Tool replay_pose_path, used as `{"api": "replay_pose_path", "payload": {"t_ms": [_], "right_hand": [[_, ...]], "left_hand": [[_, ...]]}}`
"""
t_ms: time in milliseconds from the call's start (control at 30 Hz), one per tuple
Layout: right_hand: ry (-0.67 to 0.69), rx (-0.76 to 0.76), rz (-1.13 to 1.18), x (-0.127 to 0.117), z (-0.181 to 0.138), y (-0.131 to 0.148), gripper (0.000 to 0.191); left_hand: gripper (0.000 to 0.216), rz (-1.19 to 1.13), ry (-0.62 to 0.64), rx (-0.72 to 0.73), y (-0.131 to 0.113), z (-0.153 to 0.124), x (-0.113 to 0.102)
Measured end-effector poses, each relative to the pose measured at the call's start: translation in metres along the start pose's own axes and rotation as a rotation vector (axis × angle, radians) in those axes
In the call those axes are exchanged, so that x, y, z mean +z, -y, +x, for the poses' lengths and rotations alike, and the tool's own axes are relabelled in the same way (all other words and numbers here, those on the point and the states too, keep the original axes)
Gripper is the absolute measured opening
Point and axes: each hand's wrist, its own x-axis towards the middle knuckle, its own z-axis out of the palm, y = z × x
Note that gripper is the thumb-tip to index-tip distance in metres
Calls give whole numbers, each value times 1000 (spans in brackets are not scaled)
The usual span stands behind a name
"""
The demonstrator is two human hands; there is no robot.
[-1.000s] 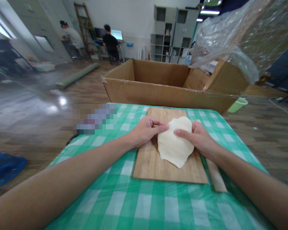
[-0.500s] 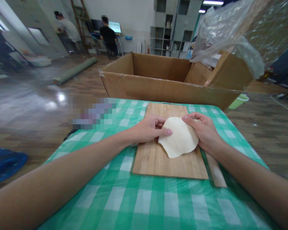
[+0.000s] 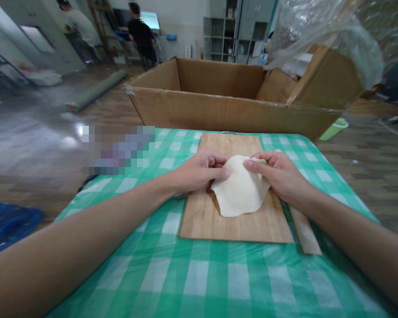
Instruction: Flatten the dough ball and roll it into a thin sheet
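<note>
A thin, pale sheet of dough [image 3: 241, 190] hangs tilted over the wooden cutting board [image 3: 202, 223], its lower edge uneven. My left hand [image 3: 208, 171] pinches its upper left side, thumb on the near face and fingers behind. At the upper right, my right hand [image 3: 277, 174] grips it the same way, with the thumb pressed near the top edge. To the right of the board lies a flat-looking wooden piece [image 3: 305, 232], partly hidden under my right hand and forearm; it may be a rolling pin.
A green and white checked cloth [image 3: 192, 278] covers the table. Beyond its far edge stands a large open cardboard box [image 3: 212, 108] with plastic wrap [image 3: 325, 48]. A blurred-out item [image 3: 119, 152] lies at the table's left. Two people sit in the background.
The dough sheet has shifted slightly left, and my right thumb has slid inward along its top edge. Both hands keep hold of it. The camera view has tilted down a little.
</note>
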Motion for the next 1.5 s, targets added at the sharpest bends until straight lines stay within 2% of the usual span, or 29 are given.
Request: {"api": "replay_pose_path", "payload": {"t_ms": [233,333,533,933,1233,1333,1500], "right_hand": [[19,5,59,2,1,0,28],[19,-29,7,3,1,1,28],[-38,-30,-8,5,-1,4,28],[-171,-71,85,7,1,3,23],[-39,-96,29,6,0,1,28],[3,-160,-88,7,-1,5,31],[-35,-228,-189,11,-2,10,39]], "left_hand": [[29,19,-31,-1,8,2,-3],[32,55,-54,-10,7,0,-1],[34,135,-60,-16,6,-1,-2],[33,107,-52,24,6,1,-2],[40,210,-60,77,5,5,8],[45,270,-27,78,4,4,10],[48,298,-62,102,4,2,10]]}}
